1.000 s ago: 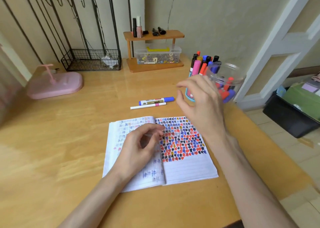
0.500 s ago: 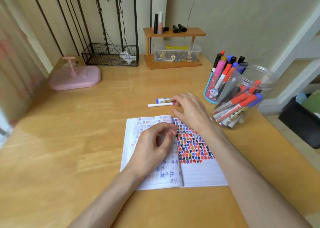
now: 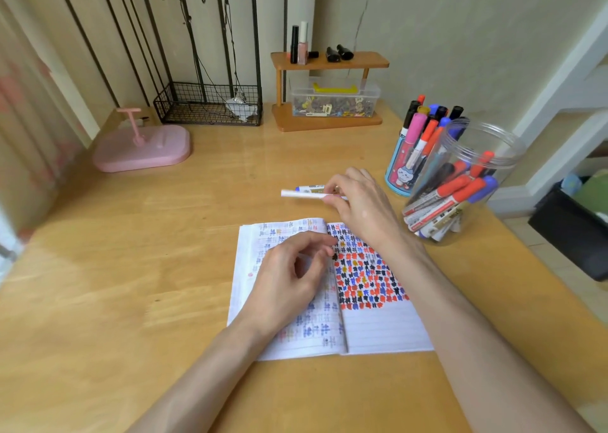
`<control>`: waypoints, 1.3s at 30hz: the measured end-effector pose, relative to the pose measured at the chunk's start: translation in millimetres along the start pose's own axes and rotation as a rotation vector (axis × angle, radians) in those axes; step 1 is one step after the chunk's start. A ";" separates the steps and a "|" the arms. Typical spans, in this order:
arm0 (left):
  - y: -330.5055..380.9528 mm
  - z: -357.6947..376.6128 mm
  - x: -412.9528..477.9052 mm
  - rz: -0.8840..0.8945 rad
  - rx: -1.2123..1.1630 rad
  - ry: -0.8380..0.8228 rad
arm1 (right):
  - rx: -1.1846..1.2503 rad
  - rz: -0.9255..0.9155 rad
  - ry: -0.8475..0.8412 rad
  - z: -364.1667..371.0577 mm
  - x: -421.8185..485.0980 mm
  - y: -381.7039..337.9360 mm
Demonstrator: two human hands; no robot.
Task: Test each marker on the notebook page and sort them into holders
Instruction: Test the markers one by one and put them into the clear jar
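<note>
An open lined notebook [image 3: 388,330] lies on the wooden desk [image 3: 131,268], its right page filled with red, blue, black and yellow test marks. My left hand [image 3: 289,281] rests on the left page, fingers loosely curled, holding nothing. Just beyond the notebook, my right hand [image 3: 362,202] pinches the end of a thin white marker [image 3: 301,194], which lies level. Right behind it on the desk is a blue-capped marker [image 3: 309,188]. At the right stand a blue cup holder [image 3: 399,172] and a clear plastic jar [image 3: 480,143], both with several markers in them.
A pink stand [image 3: 144,149] sits at the back left, beside a black wire basket rack [image 3: 207,107]. A small wooden shelf [image 3: 329,61] holds a clear box of clips. The desk's right edge drops off to the floor near a dark bin [image 3: 569,235].
My right hand has come down from near the holders to the two markers on the desk and taken hold of the white one. The left hand has stayed on the notebook.
</note>
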State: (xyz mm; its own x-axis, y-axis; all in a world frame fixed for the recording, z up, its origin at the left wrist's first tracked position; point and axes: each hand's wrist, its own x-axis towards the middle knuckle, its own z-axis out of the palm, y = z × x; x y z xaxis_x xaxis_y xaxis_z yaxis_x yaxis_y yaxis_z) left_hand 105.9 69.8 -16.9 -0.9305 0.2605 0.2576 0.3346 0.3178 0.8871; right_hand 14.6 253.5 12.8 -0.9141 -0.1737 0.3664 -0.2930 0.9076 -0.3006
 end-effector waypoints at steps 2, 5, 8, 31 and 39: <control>1.6 -0.2 -0.3 0.006 -0.008 0.012 | 0.217 0.103 0.026 -11.7 -8.4 -6.5; 6.3 0.3 -1.4 0.043 -0.006 0.034 | 0.727 0.225 -0.052 -33.7 -31.3 -18.5; 10.8 1.2 -3.1 0.065 0.068 0.025 | 0.965 0.248 -0.092 -45.3 -59.2 -29.0; 8.1 -7.3 -6.5 0.205 0.360 -0.089 | 1.027 0.445 0.112 -63.9 -136.9 3.4; 9.0 2.3 -12.5 0.306 0.402 -0.139 | 0.962 0.459 0.165 -46.2 -177.3 0.5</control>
State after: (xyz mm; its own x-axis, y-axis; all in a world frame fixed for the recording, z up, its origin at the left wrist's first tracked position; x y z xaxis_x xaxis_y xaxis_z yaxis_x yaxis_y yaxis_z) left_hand 120.9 71.4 -13.1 -0.7617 0.5061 0.4044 0.6443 0.5260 0.5552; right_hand 189.5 302.4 -11.7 -0.9649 0.2252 0.1351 -0.0951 0.1798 -0.9791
